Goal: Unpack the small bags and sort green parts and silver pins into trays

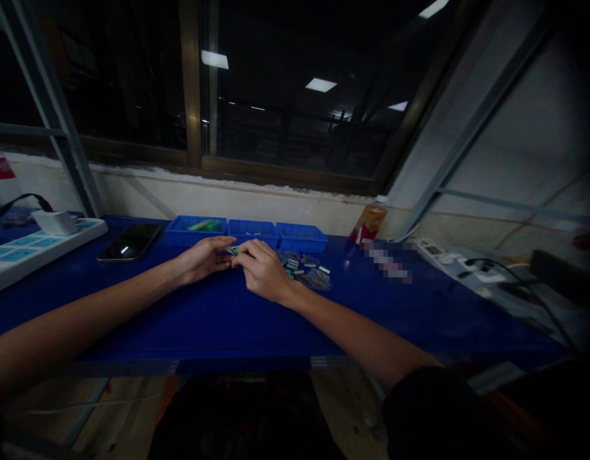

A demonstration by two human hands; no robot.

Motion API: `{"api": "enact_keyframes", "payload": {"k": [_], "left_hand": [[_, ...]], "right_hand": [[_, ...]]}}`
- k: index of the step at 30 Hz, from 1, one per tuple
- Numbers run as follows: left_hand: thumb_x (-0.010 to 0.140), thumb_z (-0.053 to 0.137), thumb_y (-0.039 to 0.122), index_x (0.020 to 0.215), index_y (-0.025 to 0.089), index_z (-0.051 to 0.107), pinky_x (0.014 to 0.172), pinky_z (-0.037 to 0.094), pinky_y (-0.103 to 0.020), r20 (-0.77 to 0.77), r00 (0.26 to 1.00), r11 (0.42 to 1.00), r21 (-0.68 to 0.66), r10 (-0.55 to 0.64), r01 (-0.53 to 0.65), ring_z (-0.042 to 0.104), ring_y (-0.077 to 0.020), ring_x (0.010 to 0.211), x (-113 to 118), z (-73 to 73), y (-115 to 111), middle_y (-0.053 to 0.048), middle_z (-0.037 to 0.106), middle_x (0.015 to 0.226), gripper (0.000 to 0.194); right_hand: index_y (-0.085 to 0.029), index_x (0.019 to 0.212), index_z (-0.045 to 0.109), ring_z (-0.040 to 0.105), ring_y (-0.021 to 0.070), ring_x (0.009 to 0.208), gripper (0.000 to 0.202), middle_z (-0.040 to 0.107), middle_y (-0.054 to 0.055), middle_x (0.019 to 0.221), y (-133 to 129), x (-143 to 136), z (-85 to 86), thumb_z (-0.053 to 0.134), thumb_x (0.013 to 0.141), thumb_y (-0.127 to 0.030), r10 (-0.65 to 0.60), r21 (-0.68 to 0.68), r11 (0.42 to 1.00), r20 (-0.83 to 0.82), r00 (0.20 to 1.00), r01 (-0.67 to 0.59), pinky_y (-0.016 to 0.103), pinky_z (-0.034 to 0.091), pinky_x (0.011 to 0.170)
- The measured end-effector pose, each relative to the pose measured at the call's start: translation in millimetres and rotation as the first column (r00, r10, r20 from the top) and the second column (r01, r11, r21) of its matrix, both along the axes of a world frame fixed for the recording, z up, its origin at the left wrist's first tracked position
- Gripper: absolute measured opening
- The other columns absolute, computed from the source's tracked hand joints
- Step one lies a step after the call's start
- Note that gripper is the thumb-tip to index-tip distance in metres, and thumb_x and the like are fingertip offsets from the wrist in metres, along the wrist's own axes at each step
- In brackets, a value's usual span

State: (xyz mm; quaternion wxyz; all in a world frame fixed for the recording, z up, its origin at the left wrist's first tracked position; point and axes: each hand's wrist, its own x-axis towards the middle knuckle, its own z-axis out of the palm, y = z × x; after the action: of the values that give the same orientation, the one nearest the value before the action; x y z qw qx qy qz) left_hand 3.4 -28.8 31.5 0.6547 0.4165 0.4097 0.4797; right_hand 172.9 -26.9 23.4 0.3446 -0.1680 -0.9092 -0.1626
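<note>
In front of the blue trays, my left hand [203, 259] and my right hand [264, 268] meet over the table. Between their fingertips sits a small green and silver piece [232, 250], too small and dim to name. My left fingers close around one side of it, and my right thumb and forefinger pinch its other side. Just right of my right hand lies a loose pile of small silvery pieces [293, 263], with a clear plastic bag [316, 279] beside them. My right hand partly covers the pile.
Behind the hands stand a left blue tray [177, 237] with green contents, a middle tray [270, 241] with small bits and a right tray [302, 246]. A phone [130, 242] and a power strip [45, 250] lie left. An orange-red packet [370, 223] stands right.
</note>
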Motion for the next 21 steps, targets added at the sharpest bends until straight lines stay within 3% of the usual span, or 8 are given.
{"api": "enact_keyframes", "payload": {"k": [3, 7, 10, 13, 15, 16, 19, 21], "left_hand": [[0.079, 0.055, 0.024, 0.087, 0.015, 0.056, 0.055, 0.044, -0.024, -0.002, 0.999, 0.999, 0.013, -0.038, 0.038, 0.054, -0.0101, 0.057, 3, 1.3, -3, -0.002, 0.058, 0.074, 0.012], [0.071, 0.057, 0.008, 0.100, 0.014, 0.053, 0.050, 0.040, -0.022, -0.109, 0.993, 0.997, 0.075, 0.044, -0.036, 0.051, -0.0093, 0.053, 6, -2.1, -4, 0.000, 0.058, 0.067, 0.029], [0.070, 0.058, 0.009, 0.104, 0.014, 0.052, 0.055, 0.042, -0.023, -0.133, 0.985, 0.987, 0.134, 0.111, -0.093, 0.053, -0.0094, 0.057, 5, -4.4, -2, 0.000, 0.059, 0.070, 0.035], [0.069, 0.062, 0.015, 0.099, 0.014, 0.055, 0.061, 0.043, -0.025, -0.176, 0.967, 0.951, 0.280, 0.185, -0.131, 0.055, -0.0119, 0.066, 3, -7.2, 1, -0.002, 0.060, 0.077, 0.031], [0.070, 0.062, 0.021, 0.092, 0.014, 0.057, 0.064, 0.043, -0.026, -0.256, 0.936, 0.893, 0.435, 0.243, -0.113, 0.056, -0.0140, 0.071, 2, -9.4, 3, -0.003, 0.060, 0.080, 0.024], [0.071, 0.062, 0.023, 0.089, 0.014, 0.058, 0.066, 0.042, -0.027, -0.306, 0.911, 0.849, 0.523, 0.274, -0.080, 0.056, -0.0150, 0.073, 2, -10.3, 2, -0.004, 0.060, 0.082, 0.021], [0.075, 0.058, 0.025, 0.090, 0.017, 0.060, 0.073, 0.041, -0.029, -0.459, 0.805, 0.692, 0.717, 0.376, 0.086, 0.056, -0.0180, 0.083, 2, -10.4, -3, -0.005, 0.060, 0.087, 0.017], [0.077, 0.055, 0.024, 0.091, 0.019, 0.060, 0.076, 0.040, -0.031, -0.533, 0.714, 0.620, 0.765, 0.455, 0.176, 0.054, -0.0191, 0.085, 3, -8.8, -8, -0.005, 0.059, 0.088, 0.016]], "right_hand": [[-0.018, 0.083, 0.059, 0.044, 0.0176, 0.083, 0.021, 0.052, 0.006, 0.085, 0, 1, 0.7, 0.045, 0.076, -0.005, 0.016, -0.017, 1.000, 0.100, 0.995, -0.015, 0.031, 0.037, 0.071], [-0.018, 0.086, 0.060, 0.046, 0.0176, 0.086, 0.020, 0.055, 0.005, 0.087, -2, -1, -1.0, 0.046, 0.077, -0.006, 0.057, -0.064, 0.997, 0.170, 0.984, -0.047, 0.032, 0.037, 0.075], [-0.018, 0.088, 0.060, 0.048, 0.0167, 0.087, 0.019, 0.057, 0.005, 0.086, -1, -3, -2.4, 0.045, 0.080, -0.009, 0.031, -0.151, 0.988, 0.088, 0.996, -0.017, 0.032, 0.038, 0.079], [-0.017, 0.089, 0.059, 0.052, 0.0155, 0.082, 0.013, 0.060, 0.004, 0.083, 4, -3, -3.5, 0.049, 0.082, -0.018, -0.072, -0.328, 0.943, -0.070, 0.995, 0.045, 0.031, 0.041, 0.078], [-0.016, 0.085, 0.060, 0.054, 0.0141, 0.073, 0.015, 0.061, 0.003, 0.077, 8, -4, -4.4, 0.051, 0.082, -0.028, -0.161, -0.524, 0.850, -0.172, 0.972, 0.048, 0.029, 0.043, 0.070], [-0.016, 0.081, 0.061, 0.055, 0.0132, 0.068, 0.022, 0.061, 0.003, 0.073, 10, -5, -4.7, 0.050, 0.083, -0.035, -0.201, -0.639, 0.769, -0.215, 0.956, 0.018, 0.027, 0.043, 0.066], [-0.015, 0.077, 0.060, 0.056, 0.0120, 0.060, 0.046, 0.061, 0.004, 0.067, 12, -7, -5.2, 0.039, 0.084, -0.054, -0.291, -0.877, 0.443, -0.340, 0.894, -0.189, 0.024, 0.044, 0.054], [-0.014, 0.077, 0.060, 0.057, 0.0117, 0.059, 0.050, 0.061, 0.004, 0.065, 11, -9, -5.4, 0.036, 0.084, -0.057, -0.333, -0.901, 0.313, -0.401, 0.853, -0.301, 0.023, 0.044, 0.052]]}}
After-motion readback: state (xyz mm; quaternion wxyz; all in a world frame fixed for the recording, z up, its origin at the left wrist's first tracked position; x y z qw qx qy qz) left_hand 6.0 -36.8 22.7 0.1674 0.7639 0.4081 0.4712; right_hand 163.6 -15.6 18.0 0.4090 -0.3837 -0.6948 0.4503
